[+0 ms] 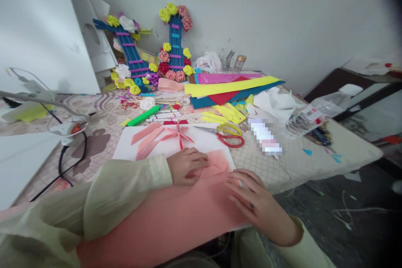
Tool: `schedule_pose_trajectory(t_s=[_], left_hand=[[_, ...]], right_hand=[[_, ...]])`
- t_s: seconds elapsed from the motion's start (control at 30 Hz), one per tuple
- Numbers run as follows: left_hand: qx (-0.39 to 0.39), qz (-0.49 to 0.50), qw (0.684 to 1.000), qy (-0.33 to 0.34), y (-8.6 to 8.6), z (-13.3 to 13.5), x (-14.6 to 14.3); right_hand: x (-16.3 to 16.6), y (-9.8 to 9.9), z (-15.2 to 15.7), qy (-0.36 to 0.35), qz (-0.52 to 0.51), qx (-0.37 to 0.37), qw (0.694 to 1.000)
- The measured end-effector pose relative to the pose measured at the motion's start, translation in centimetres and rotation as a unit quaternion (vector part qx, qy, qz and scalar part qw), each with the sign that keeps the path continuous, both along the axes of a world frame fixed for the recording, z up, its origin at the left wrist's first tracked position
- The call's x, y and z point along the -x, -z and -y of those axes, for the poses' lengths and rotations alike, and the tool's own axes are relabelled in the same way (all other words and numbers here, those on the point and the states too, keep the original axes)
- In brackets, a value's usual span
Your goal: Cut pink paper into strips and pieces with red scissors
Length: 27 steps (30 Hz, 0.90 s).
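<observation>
A long sheet of pink crepe paper (163, 222) stretches over the table's front edge, its far end creased or folded on a white board (121, 146). My left hand (187, 166) rests on that end, fingers loosely bent and slightly apart, pressing the paper. At the paper's right edge, my right hand (251, 199) touches it with stretched, spread fingers. Just beyond my left hand lie a pink paper bow shape (178, 135) and pink paper strips (150, 139). Scissors (220, 131) with yellow and red handles lie right of these, blades pointing left.
Two blue paper guitar shapes (176, 42) with paper flowers lean at the back wall. Coloured paper sheets (232, 88), a green cutter-like tool (143, 116) and several markers (163, 116) lie behind the board. A plastic bottle (320, 111) stands tilted-looking at right; cables (84, 146) run at left.
</observation>
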<state>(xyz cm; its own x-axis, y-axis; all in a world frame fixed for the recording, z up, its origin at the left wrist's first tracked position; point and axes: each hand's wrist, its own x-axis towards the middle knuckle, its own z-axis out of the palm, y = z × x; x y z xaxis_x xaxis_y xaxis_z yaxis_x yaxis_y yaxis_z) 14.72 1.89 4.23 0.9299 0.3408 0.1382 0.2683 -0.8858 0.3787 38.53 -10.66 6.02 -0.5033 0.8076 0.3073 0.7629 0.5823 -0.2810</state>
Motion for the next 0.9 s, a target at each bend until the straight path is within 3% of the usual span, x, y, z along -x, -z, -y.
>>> schedule_pose_trajectory(t_s=[0.17,0.37,0.53,0.7,0.9], left_hand=[[0.004,0.032,0.999,-0.018,0.3,0.5,0.1],[-0.021,0.056,0.998,-0.026,0.9,0.6,0.1],[-0.016,0.072,0.997,-0.026,1.2,0.6,0.2],[-0.017,0.064,0.998,-0.022,1.5,0.5,0.2],[-0.024,0.046,0.999,-0.013,1.7,0.3,0.2]], right_hand=[[-0.3,-3.0,-2.9,-0.006,-0.018,-0.041,0.999],[1.6,-7.5,-6.8,-0.036,-0.054,-0.095,0.993],[3.6,-9.6,-10.3,-0.025,-0.088,-0.076,0.993],[6.5,-9.6,-15.8,0.017,-0.099,0.012,0.995],[11.7,-6.8,-23.9,-0.026,0.016,0.105,0.994]])
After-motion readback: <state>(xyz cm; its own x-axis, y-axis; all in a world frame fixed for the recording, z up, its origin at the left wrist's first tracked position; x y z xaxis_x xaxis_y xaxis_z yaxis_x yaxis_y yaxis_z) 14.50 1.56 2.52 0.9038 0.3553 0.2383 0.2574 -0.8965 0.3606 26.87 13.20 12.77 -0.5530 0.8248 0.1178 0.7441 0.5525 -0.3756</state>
